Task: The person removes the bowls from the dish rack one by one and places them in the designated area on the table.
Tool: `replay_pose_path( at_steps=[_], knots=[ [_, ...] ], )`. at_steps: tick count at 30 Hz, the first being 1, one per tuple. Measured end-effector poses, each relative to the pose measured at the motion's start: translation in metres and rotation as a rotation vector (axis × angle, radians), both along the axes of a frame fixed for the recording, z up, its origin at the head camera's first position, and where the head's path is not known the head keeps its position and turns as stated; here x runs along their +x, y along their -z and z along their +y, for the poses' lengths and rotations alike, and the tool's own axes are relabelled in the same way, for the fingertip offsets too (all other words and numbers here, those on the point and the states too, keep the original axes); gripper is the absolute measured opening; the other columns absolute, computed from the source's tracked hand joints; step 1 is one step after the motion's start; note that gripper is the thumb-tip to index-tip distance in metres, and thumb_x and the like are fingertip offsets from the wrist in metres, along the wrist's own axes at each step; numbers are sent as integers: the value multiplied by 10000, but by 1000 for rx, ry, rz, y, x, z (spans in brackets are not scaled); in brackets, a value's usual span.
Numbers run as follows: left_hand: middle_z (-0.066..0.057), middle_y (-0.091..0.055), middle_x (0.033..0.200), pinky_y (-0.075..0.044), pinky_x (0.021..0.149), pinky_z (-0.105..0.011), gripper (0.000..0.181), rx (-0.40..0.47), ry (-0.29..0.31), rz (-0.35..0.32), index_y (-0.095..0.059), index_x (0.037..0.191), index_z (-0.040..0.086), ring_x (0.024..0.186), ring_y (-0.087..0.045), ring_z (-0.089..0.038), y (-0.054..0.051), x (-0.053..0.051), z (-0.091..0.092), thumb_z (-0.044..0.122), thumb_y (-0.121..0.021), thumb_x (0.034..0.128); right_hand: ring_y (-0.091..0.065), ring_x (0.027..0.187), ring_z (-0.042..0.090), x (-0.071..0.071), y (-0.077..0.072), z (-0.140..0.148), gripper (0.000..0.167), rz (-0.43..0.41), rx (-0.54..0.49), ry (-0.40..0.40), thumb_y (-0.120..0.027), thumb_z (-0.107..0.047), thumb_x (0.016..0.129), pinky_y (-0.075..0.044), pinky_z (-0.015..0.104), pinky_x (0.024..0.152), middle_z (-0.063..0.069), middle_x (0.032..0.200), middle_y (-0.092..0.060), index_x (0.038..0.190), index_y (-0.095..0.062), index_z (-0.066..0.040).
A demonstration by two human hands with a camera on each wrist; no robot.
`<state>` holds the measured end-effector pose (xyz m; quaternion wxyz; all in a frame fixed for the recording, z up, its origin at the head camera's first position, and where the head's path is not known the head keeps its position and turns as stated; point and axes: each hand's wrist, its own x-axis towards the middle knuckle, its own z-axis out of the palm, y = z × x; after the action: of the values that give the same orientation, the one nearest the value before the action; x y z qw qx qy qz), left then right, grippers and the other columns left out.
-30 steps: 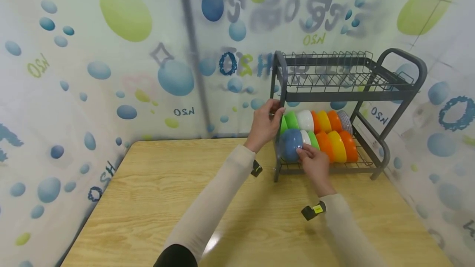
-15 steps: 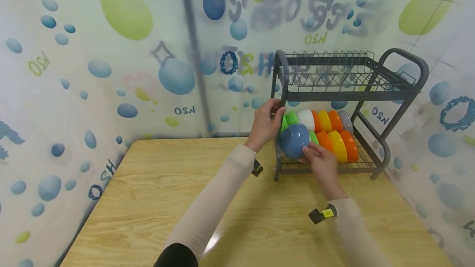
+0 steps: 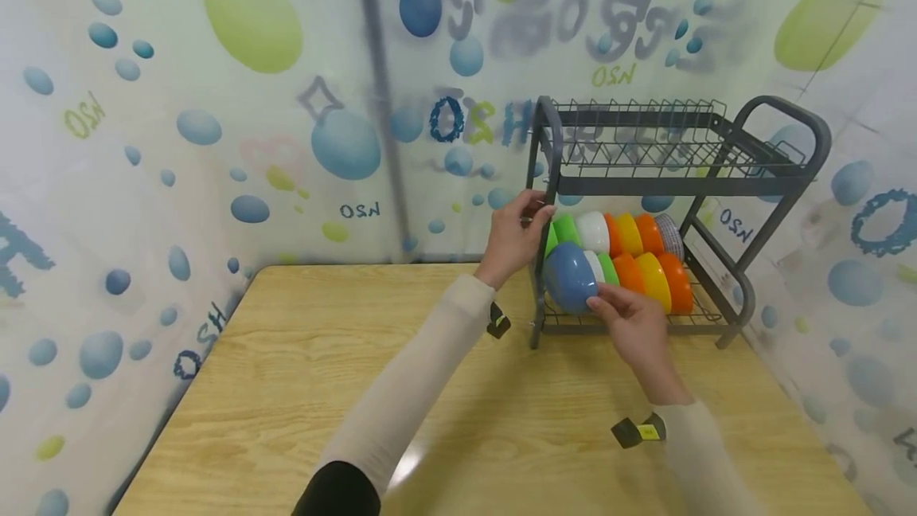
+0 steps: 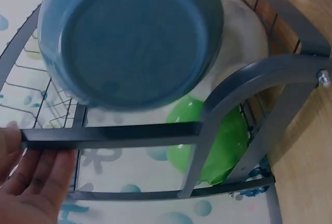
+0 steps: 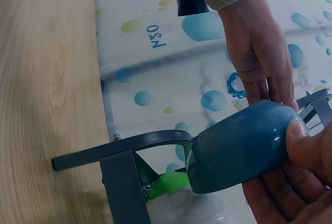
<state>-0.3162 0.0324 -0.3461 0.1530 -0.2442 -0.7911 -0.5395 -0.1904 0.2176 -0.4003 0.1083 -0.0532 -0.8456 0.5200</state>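
Observation:
My right hand (image 3: 634,329) pinches the rim of a blue bowl (image 3: 569,277) at the left front of the dish rack's lower tier. In the right wrist view the thumb lies on the bowl's outside, with fingers beneath. The bowl is tilted, its round base facing the left wrist camera. My left hand (image 3: 510,239) grips the dark metal dish rack (image 3: 680,186) by its left side; the left wrist view shows fingers curled round a bar (image 4: 114,136). Right of the blue bowl, partly hidden by it, stand a white bowl (image 3: 594,265) and a green bowl (image 3: 607,271).
Orange (image 3: 675,283) and yellow bowls (image 3: 653,283) continue the front row. Behind them stands a second row with green, white (image 3: 591,231), orange, yellow and a patterned grey bowl (image 3: 669,236). The wooden table (image 3: 344,357) meets patterned walls at the back and sides.
The blue bowl has come slightly forward and right from its place in the front row and has turned in my right hand, which moved right. My left hand keeps its grip on the rack.

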Motion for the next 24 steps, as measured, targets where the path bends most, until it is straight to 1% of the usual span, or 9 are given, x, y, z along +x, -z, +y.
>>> replay_pose_path(
  at_steps=[2, 4, 7, 11, 15, 17, 19, 21, 24],
  knots=[
    [-71, -750, 1132, -593, 832, -264, 300, -26, 25, -32, -647, 1302, 129, 1010, -710, -181, -2, -1, -5, 291, -591, 1056, -619, 851, -136, 4, -1, -1, 403, 72, 56, -18, -727, -242, 966, -515, 63, 771, 211, 1224, -731, 1296, -693, -13],
    [-64, -743, 1175, -594, 814, -292, 345, -63, 58, -66, -632, 1349, 159, 1032, -709, -190, -4, -1, -13, 339, -580, 1058, -627, 822, -133, 9, -1, -2, 343, 167, 117, -40, -743, -176, 950, -508, 56, 750, 214, 1144, -757, 1234, -721, 17],
    [-54, -726, 1219, -593, 827, -325, 395, -115, 110, -101, -614, 1392, 199, 1063, -698, -190, -5, 0, -26, 404, -561, 1059, -678, 792, -54, 14, 0, -4, 266, 338, 217, -60, -781, -58, 894, -486, 25, 737, 207, 1016, -782, 1133, -752, 54],
    [-43, -714, 1231, -591, 894, -339, 390, -139, 146, -95, -622, 1380, 212, 1104, -688, -169, -2, 7, -44, 419, -563, 1055, -732, 765, 73, 18, -1, -6, 250, 527, 314, -83, -823, 48, 800, -457, -8, 764, 169, 904, -793, 1044, -772, 54],
    [-46, -705, 1222, -581, 954, -328, 377, -114, 173, -54, -616, 1381, 197, 1137, -674, -179, 3, 17, -60, 370, -596, 1047, -726, 740, 117, 20, -5, -7, 267, 642, 372, -139, -836, 94, 754, -463, -1, 787, 126, 890, -797, 1005, -776, 27],
    [-45, -683, 1265, -559, 1008, -331, 394, -116, 193, -19, -602, 1397, 180, 1186, -655, -210, 7, 25, -66, 344, -615, 1040, -715, 734, 135, 21, -9, -8, 278, 687, 406, -176, -836, 114, 744, -468, 7, 799, 100, 891, -795, 995, -774, 10],
    [-41, -659, 1307, -541, 1043, -350, 426, -152, 199, 30, -586, 1417, 161, 1228, -633, -221, 10, 35, -72, 334, -635, 1030, -702, 731, 153, 22, -12, -9, 298, 725, 433, -225, -829, 143, 735, -475, 13, 819, 79, 892, -790, 989, -773, -4],
    [-27, -636, 1345, -521, 1069, -370, 454, -201, 193, 89, -580, 1425, 157, 1267, -603, -220, 14, 47, -78, 339, -656, 1016, -697, 747, 162, 24, -15, -11, 325, 745, 457, -270, -814, 168, 736, -469, 8, 849, 59, 904, -782, 996, -774, -22],
    [-10, -611, 1369, -490, 1096, -394, 480, -284, 175, 190, -584, 1420, 160, 1302, -553, -187, 17, 64, -86, 363, -683, 997, -697, 793, 161, 24, -18, -13, 342, 749, 479, -340, -791, 184, 753, -461, 8, 887, 46, 925, -768, 1009, -771, -41]
  ],
)
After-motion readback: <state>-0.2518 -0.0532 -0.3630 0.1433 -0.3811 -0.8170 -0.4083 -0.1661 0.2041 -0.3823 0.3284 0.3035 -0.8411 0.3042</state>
